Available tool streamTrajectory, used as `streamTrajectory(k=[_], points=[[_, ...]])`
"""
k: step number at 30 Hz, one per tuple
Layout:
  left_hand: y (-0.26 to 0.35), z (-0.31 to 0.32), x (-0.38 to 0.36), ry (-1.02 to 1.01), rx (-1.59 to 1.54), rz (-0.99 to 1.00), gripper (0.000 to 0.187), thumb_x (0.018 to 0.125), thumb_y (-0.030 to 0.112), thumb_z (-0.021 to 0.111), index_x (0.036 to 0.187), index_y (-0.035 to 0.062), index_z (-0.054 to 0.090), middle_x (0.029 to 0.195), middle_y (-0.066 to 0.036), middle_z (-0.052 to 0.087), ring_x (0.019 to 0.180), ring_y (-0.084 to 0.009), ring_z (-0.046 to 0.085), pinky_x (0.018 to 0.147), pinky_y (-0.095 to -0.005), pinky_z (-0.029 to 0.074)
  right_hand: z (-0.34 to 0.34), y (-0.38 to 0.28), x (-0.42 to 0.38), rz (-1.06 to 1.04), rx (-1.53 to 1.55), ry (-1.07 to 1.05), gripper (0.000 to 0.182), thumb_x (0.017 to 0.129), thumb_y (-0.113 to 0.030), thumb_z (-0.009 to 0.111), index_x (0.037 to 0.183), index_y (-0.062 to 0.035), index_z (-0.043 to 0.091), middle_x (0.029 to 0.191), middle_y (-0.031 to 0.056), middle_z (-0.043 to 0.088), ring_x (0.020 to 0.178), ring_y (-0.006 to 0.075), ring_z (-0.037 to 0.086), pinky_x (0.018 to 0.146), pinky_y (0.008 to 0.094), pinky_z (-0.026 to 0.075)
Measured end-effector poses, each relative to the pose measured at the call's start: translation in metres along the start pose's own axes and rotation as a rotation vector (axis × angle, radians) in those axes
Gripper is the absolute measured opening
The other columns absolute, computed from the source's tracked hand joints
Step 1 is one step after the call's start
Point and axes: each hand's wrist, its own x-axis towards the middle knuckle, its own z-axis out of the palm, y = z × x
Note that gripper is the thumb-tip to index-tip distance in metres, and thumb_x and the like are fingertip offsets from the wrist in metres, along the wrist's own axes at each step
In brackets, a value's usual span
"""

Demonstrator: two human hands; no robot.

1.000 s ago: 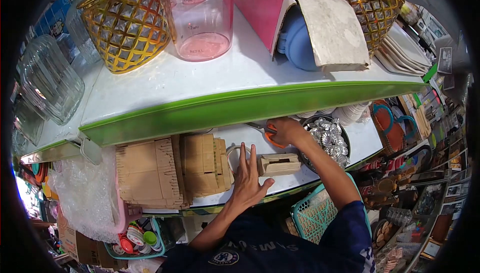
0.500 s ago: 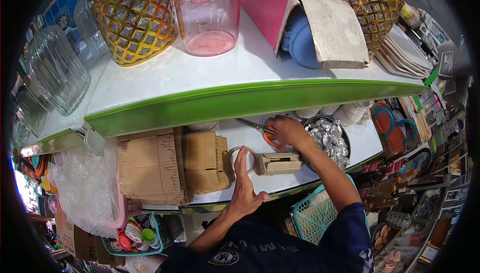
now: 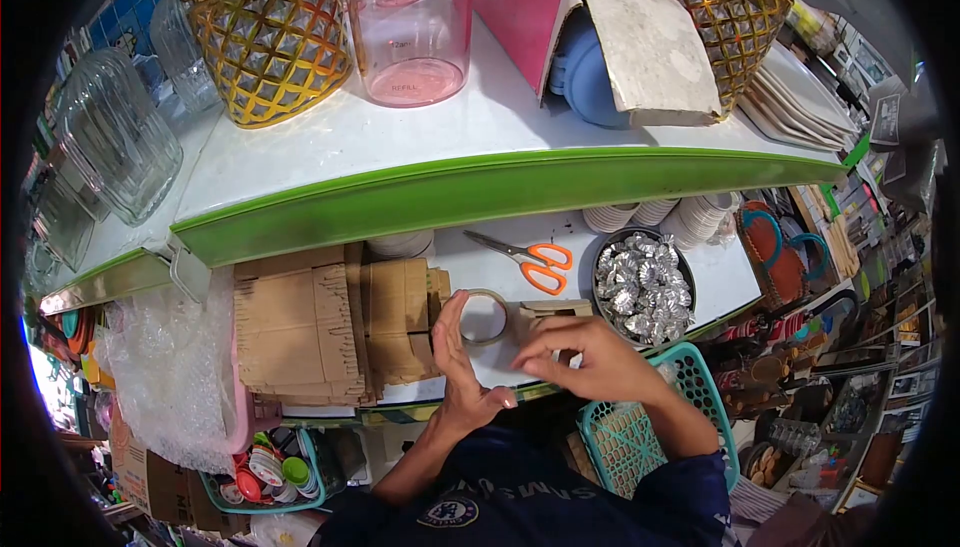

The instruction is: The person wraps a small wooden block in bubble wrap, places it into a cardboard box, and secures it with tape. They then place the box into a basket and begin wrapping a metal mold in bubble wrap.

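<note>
My left hand (image 3: 462, 377) is held up beside the roll of tape (image 3: 503, 332), fingers stretched out and thumb apart, with nothing visible in it. In front of the small folded cardboard piece (image 3: 545, 309) is my right hand (image 3: 600, 362), which partly covers it. The right fingers are loosely bent, with a gap between them and nothing visible in them. Orange-handled scissors (image 3: 541, 265) lie on the white lower shelf, slightly spread and untouched. To the left of the tape stand stacks of flat brown cardboard (image 3: 300, 332).
A green-edged upper shelf (image 3: 500, 192) overhangs the work surface, carrying gold baskets and a pink box (image 3: 515, 12). A black bowl (image 3: 598, 297) of foil cups stands right of the scissors. Below are a teal basket (image 3: 590, 422) and bubble wrap (image 3: 150, 377) at left.
My right hand has let go of the scissors, leaving them on the shelf, and has moved down towards me and my left hand. The left hand has shifted slightly left and down.
</note>
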Motion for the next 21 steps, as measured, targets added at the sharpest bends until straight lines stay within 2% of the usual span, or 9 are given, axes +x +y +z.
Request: streamTrajectory(k=[2, 4, 11, 13, 15, 16, 17, 19, 21], points=[[0.000, 0.001, 0.000, 0.002, 0.008, 0.005, 0.118, 0.082, 0.073, 0.063, 0.157, 0.0141, -0.006, 0.155, -0.034, 0.018, 0.144, -0.0488, 0.027, 0.118, -0.0596, 0.021, 0.004, -0.002, -0.006, 0.029, 0.029, -0.010, 0.015, 0.093, -0.016, 0.072, 0.102, -0.0046, 0.075, 0.093, 0.0059, 0.070, 0.084, 0.0161, 0.067, 0.070, 0.0299, 0.052], [0.000, 0.002, -0.001, 0.001, 0.014, 0.012, 0.117, 0.081, 0.073, 0.063, 0.157, 0.0139, -0.004, 0.155, -0.034, 0.019, 0.143, -0.0486, 0.028, 0.117, -0.0596, 0.022, 0.006, -0.004, -0.010, 0.021, 0.035, 0.003, 0.018, 0.093, -0.018, 0.071, 0.105, -0.0049, 0.074, 0.095, 0.0064, 0.069, 0.081, 0.0159, 0.066, 0.061, 0.0287, 0.053], [0.001, 0.006, -0.005, 0.018, 0.054, -0.004, 0.112, 0.084, 0.069, 0.064, 0.157, 0.0115, 0.001, 0.152, -0.034, 0.026, 0.140, -0.0472, 0.033, 0.115, -0.0591, 0.026, 0.008, -0.003, -0.013, 0.045, 0.091, -0.005, 0.017, 0.088, -0.014, 0.076, 0.103, -0.0065, 0.075, 0.094, 0.0052, 0.069, 0.078, 0.0145, 0.066, 0.061, 0.0273, 0.053], [-0.002, 0.006, -0.005, 0.030, 0.059, -0.015, 0.107, 0.087, 0.065, 0.064, 0.157, 0.0105, 0.004, 0.152, -0.033, 0.029, 0.140, -0.0467, 0.033, 0.115, -0.0584, 0.026, 0.008, -0.003, -0.014, 0.037, 0.056, 0.087, 0.011, 0.085, -0.009, 0.078, 0.096, -0.0051, 0.076, 0.094, 0.0043, 0.071, 0.083, 0.0120, 0.066, 0.065, 0.0257, 0.052], [-0.004, 0.005, -0.005, -0.024, 0.093, -0.101, 0.084, 0.094, 0.044, 0.067, 0.155, 0.0065, 0.023, 0.149, -0.029, 0.036, 0.139, -0.0442, 0.038, 0.114, -0.0530, 0.031, 0.011, 0.001, -0.014, -0.008, -0.046, 0.188, 0.010, 0.084, -0.008, 0.078, 0.094, -0.0043, 0.076, 0.093, 0.0045, 0.071, 0.082, 0.0121, 0.066, 0.064, 0.0256, 0.052], [-0.001, 0.005, -0.002, -0.021, 0.096, -0.102, 0.084, 0.094, 0.044, 0.067, 0.155, 0.0065, 0.023, 0.149, -0.029, 0.036, 0.139, -0.0442, 0.038, 0.114, -0.0530, 0.031, 0.012, 0.005, -0.013, -0.052, -0.149, 0.297, 0.010, 0.083, -0.006, 0.079, 0.092, -0.0034, 0.076, 0.092, 0.0047, 0.071, 0.081, 0.0121, 0.066, 0.064, 0.0254, 0.052], [0.004, 0.004, 0.003, -0.110, 0.124, -0.157, 0.072, 0.095, 0.033, 0.066, 0.151, 0.0050, 0.031, 0.149, -0.027, 0.038, 0.137, -0.0425, 0.040, 0.114, -0.0497, 0.033, 0.013, 0.017, -0.013, -0.127, -0.247, 0.364, 0.010, 0.086, -0.011, 0.076, 0.095, -0.0059, 0.077, 0.096, 0.0060, 0.072, 0.075, 0.0147, 0.067, 0.061, 0.0262, 0.052], [0.008, 0.007, 0.007, -0.234, 0.153, -0.242, 0.054, 0.096, 0.014, 0.064, 0.146, 0.0035, 0.045, 0.148, -0.023, 0.040, 0.135, -0.0407, 0.045, 0.111, -0.0447, 0.038, 0.013, 0.031, -0.013, -0.087, -0.197, 0.454, 0.010, 0.085, -0.010, 0.077, 0.094, -0.0053, 0.077, 0.096, 0.0063, 0.072, 0.075, 0.0156, 0.067, 0.061, 0.0264, 0.052], [0.006, 0.013, 0.007, -0.270, 0.155, -0.311, 0.055, 0.096, 0.015, 0.064, 0.146, 0.0028, 0.045, 0.149, -0.022, 0.040, 0.137, -0.0399, 0.043, 0.113, -0.0452, 0.036, 0.009, 0.043, -0.018, 0.006, -0.153, 0.598, 0.013, 0.084, -0.007, 0.077, 0.096, -0.0040, 0.076, 0.097, 0.0090, 0.071, 0.080, 0.0184, 0.068, 0.066, 0.0283, 0.052]])
